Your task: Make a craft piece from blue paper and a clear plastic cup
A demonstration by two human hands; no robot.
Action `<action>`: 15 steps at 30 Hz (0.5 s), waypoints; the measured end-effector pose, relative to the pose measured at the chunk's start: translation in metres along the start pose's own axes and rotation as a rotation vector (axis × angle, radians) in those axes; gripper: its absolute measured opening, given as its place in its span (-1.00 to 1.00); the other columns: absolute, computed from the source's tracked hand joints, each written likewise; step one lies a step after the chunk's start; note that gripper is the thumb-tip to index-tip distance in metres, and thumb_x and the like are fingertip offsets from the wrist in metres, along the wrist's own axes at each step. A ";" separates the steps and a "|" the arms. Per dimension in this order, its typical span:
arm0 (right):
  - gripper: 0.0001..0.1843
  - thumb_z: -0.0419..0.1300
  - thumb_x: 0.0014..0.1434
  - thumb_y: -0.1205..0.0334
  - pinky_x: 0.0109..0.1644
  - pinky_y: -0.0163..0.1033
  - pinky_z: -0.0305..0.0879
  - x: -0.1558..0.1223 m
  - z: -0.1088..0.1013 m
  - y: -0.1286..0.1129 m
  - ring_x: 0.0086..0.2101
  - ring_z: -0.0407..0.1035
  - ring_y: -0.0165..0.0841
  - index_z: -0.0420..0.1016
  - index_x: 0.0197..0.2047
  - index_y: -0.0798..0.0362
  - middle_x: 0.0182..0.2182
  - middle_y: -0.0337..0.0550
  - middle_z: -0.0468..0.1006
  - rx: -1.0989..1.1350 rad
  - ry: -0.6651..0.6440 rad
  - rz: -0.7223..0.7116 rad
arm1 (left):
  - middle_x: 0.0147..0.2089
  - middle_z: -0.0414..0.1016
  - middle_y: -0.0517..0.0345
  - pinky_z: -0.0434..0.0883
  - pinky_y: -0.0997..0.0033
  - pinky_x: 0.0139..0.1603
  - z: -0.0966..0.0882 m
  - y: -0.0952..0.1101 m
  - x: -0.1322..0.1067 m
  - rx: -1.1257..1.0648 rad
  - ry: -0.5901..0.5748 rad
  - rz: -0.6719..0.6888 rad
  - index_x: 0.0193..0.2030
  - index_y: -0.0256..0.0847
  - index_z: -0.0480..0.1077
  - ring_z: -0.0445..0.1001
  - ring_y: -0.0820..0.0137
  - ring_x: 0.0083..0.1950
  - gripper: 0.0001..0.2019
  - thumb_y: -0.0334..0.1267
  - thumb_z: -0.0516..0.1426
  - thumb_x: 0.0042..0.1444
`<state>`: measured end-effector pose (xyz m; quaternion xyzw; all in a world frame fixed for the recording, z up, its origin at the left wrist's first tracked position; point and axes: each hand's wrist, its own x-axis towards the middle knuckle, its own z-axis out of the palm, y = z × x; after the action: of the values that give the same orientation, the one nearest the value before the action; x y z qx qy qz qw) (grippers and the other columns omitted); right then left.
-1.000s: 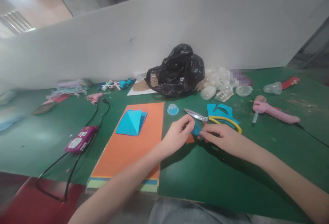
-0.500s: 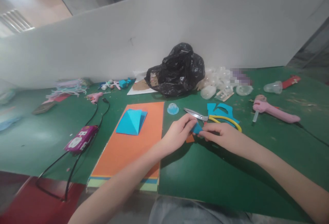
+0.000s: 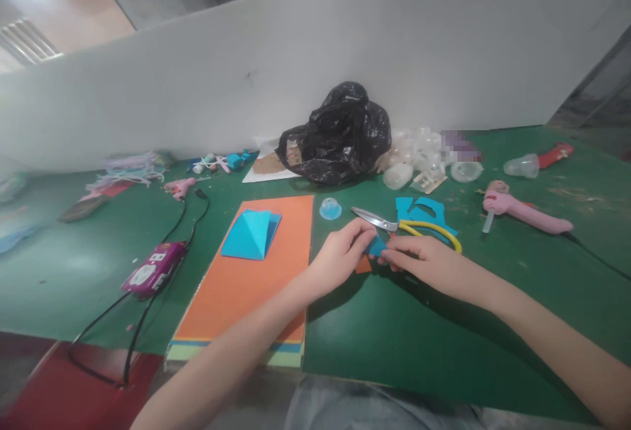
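A small piece of blue paper is pinched between both hands, above the green table. My left hand grips its left side, thumb and fingers closed. On its right side my right hand holds it with closed fingertips, which hide part of it. A scrap of orange paper lies just below the blue piece. Behind my hands rest scissors with yellow handles, partly over blue paper offcuts. A clear blue plastic dome sits beyond my left hand.
A folded blue paper pyramid stands on orange sheets at left. Further left is a purple packet with black cables. A black plastic bag and clear plastic pieces are at the back. A pink glue gun lies right.
Hardly anything differs. Both hands still pinch the blue paper in nearly the same place; the whole view has shifted very slightly.
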<state>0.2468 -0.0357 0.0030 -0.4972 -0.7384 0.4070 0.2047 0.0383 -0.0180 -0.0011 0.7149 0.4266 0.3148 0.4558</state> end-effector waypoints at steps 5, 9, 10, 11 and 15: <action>-0.52 0.03 0.31 -0.20 -0.18 -0.12 0.34 -0.001 -0.002 -0.004 -0.34 0.45 -0.23 0.46 -0.44 -0.06 -0.42 -0.17 0.56 -0.001 0.000 -0.005 | -0.41 0.42 0.31 0.34 0.42 -0.20 -0.002 0.001 -0.001 0.008 -0.030 -0.001 -0.16 -0.14 0.35 0.41 0.45 -0.35 -0.75 -0.05 0.00 0.45; -0.52 0.06 0.33 -0.20 -0.18 -0.11 0.37 -0.001 -0.002 -0.002 -0.34 0.47 -0.22 0.48 -0.44 -0.06 -0.41 -0.18 0.58 0.007 0.012 -0.004 | -0.41 0.41 0.30 0.34 0.40 -0.20 -0.004 0.001 -0.001 0.046 -0.042 -0.016 -0.15 -0.13 0.34 0.41 0.43 -0.34 -0.75 -0.03 0.01 0.45; -0.52 0.07 0.34 -0.20 -0.18 -0.10 0.38 -0.001 -0.001 -0.001 -0.34 0.47 -0.22 0.48 -0.44 -0.06 -0.41 -0.18 0.59 0.007 0.013 -0.006 | -0.40 0.42 0.30 0.34 0.40 -0.20 -0.004 0.001 -0.001 0.048 -0.045 -0.017 -0.14 -0.13 0.34 0.40 0.43 -0.34 -0.75 -0.03 0.00 0.45; -0.52 0.07 0.34 -0.20 -0.18 -0.10 0.38 -0.001 -0.001 0.000 -0.34 0.47 -0.22 0.48 -0.44 -0.06 -0.41 -0.18 0.59 0.007 0.013 -0.008 | -0.40 0.42 0.30 0.34 0.41 -0.20 -0.004 0.001 -0.001 0.049 -0.048 -0.016 -0.14 -0.13 0.34 0.40 0.43 -0.34 -0.75 -0.03 0.01 0.45; -0.51 0.06 0.33 -0.22 -0.18 -0.12 0.37 -0.001 0.000 0.001 -0.34 0.47 -0.22 0.48 -0.43 -0.07 -0.41 -0.18 0.58 -0.003 0.010 -0.009 | -0.40 0.40 0.31 0.31 0.43 -0.23 -0.004 0.001 -0.001 0.061 -0.053 -0.016 -0.17 -0.14 0.32 0.36 0.45 -0.35 -0.73 -0.02 0.01 0.45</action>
<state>0.2476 -0.0360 0.0028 -0.4963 -0.7401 0.4026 0.2096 0.0346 -0.0176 0.0014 0.7332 0.4296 0.2788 0.4474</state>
